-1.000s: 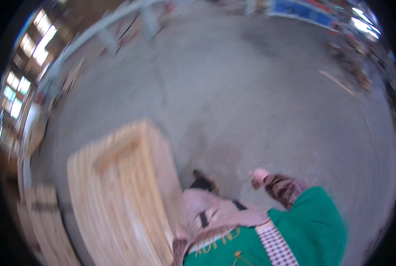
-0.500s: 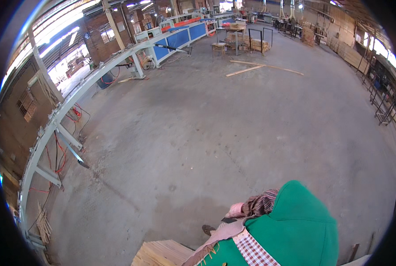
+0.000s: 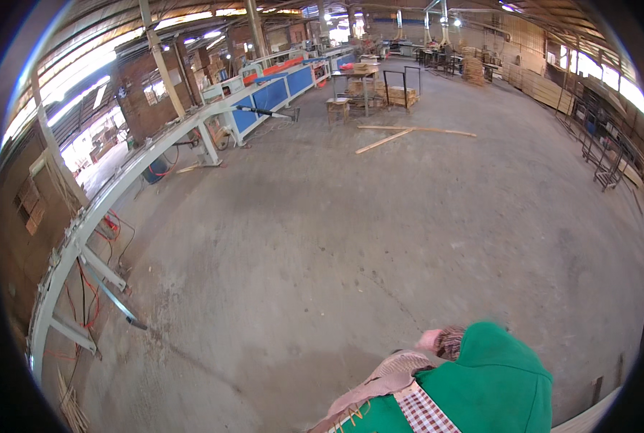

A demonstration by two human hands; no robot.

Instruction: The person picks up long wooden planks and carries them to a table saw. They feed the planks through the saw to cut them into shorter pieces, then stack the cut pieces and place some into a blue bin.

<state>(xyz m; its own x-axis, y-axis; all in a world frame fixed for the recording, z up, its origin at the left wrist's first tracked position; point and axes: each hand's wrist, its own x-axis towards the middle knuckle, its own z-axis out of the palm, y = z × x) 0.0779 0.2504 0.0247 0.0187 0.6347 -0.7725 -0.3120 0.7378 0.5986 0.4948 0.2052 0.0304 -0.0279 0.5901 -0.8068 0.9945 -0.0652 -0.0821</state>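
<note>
My right hand (image 3: 428,339) is a small pinkish shape at the lower middle right, in front of my body. A striped cuff (image 3: 449,342) and a green sleeve (image 3: 498,364) lead to it. Its fingers are largely hidden and smeared, so whether it holds anything cannot be told. Beside it bulges a brownish-pink apron (image 3: 397,368) with a checked strap (image 3: 424,408), over the green top. Beneath the hand there is grey concrete floor (image 3: 322,274). My left hand is out of view.
A long pale machine frame (image 3: 109,191) on legs curves along the left, joining blue-panelled machinery (image 3: 271,95). Two crossed wooden strips (image 3: 408,131) lie ahead on the floor. Beyond them stand a stool (image 3: 338,110) and stacked boards (image 3: 401,97). Metal racks (image 3: 607,162) line the right.
My view has tilted up and shifted. My right hand and sleeve now sit lower and farther right in the picture. The stacked wood at the lower edge and a dark shoe have left view.
</note>
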